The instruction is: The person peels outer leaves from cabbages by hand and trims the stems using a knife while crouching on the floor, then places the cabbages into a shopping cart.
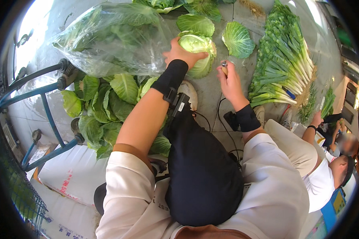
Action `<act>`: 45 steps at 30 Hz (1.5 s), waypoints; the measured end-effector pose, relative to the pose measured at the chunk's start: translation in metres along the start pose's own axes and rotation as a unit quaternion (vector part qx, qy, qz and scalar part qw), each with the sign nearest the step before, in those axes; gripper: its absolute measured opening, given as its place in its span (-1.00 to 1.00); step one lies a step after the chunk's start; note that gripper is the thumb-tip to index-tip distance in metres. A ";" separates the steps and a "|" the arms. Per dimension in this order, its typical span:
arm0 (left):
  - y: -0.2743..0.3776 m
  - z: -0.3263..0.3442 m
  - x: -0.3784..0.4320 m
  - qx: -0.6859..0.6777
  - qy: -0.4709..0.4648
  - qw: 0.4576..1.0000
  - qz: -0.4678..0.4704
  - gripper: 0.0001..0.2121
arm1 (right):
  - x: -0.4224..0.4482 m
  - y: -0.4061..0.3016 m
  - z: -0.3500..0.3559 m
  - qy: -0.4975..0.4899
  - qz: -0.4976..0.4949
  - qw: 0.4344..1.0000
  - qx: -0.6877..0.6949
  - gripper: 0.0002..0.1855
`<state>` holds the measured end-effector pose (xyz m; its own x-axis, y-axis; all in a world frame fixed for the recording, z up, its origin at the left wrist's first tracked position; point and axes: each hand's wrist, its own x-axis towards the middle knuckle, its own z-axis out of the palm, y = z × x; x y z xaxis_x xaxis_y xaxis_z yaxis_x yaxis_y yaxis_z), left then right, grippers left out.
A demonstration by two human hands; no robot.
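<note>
My left hand grips a pale green cabbage head, with the thumb across its near side and the fingers at its left. Just to the right, my right hand is closed around a wooden-handled tool with a metal end; no blade can be made out. That hand is apart from the cabbage. Loose outer cabbage leaves lie on the tiled floor, one leaf beyond my right hand and another behind the head. A clear plastic bag holding green cabbages lies left of my left hand.
A heap of cabbage leaves lies by my left leg, near a blue metal frame on castors. Rows of leeks cover the floor at right. A co-worker sits close on my right. White boxes stand at lower left.
</note>
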<state>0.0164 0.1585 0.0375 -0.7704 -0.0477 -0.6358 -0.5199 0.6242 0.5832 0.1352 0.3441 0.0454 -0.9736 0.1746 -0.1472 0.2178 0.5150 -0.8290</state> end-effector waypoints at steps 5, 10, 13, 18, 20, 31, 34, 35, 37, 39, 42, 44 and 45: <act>0.012 0.000 0.009 0.051 -0.040 0.998 -0.012 0.22 | 0.002 0.003 -0.004 -0.045 -0.046 0.992 -0.108 -0.65; 0.009 0.002 0.013 0.086 -0.042 0.995 0.013 0.27 | 0.003 0.015 -0.003 -0.057 -0.023 0.989 -0.138 -0.71; 0.009 0.000 0.010 0.062 -0.050 0.996 0.043 0.31 | 0.002 0.018 -0.003 -0.064 -0.009 0.988 -0.139 -0.72; 0.010 0.000 0.006 0.091 -0.040 0.993 0.064 0.33 | 0.001 0.014 -0.003 -0.069 -0.001 0.988 -0.142 -0.71; 0.010 0.001 0.007 0.091 -0.038 0.993 0.068 0.33 | 0.000 0.014 -0.004 -0.077 -0.009 0.982 -0.172 -0.70; 0.019 0.003 0.004 0.105 -0.032 0.993 0.047 0.31 | -0.002 0.009 0.001 -0.036 0.011 0.977 -0.212 -0.73; 0.021 0.002 0.004 0.106 -0.033 0.993 0.049 0.30 | 0.000 0.007 0.000 -0.033 0.009 0.976 -0.216 -0.74; 0.022 0.002 0.004 0.104 -0.037 0.993 0.044 0.30 | 0.002 0.006 -0.001 -0.031 0.007 0.975 -0.219 -0.75; 0.023 0.001 0.002 0.102 -0.040 0.993 0.039 0.29 | 0.004 0.004 -0.001 -0.034 0.017 0.973 -0.226 -0.75; 0.025 0.001 0.001 0.108 -0.040 0.993 0.028 0.26 | 0.007 0.001 -0.002 -0.036 0.027 0.971 -0.234 -0.76; 0.024 -0.001 0.002 0.099 -0.046 0.993 0.036 0.23 | 0.011 0.002 -0.004 -0.055 0.019 0.963 -0.263 -0.76; 0.017 0.001 0.005 0.077 -0.043 0.994 0.060 0.20 | 0.013 0.007 -0.004 -0.083 0.029 0.961 -0.263 -0.75; 0.017 0.000 0.004 0.058 -0.039 0.994 0.079 0.18 | 0.014 0.008 -0.003 -0.082 0.029 0.961 -0.263 -0.75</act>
<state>0.0047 0.1686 0.0446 -0.8055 0.1164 -0.5810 -0.3455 0.7044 0.6201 0.1239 0.3532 0.0386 -0.9470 0.1029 -0.3044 0.2346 0.8688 -0.4360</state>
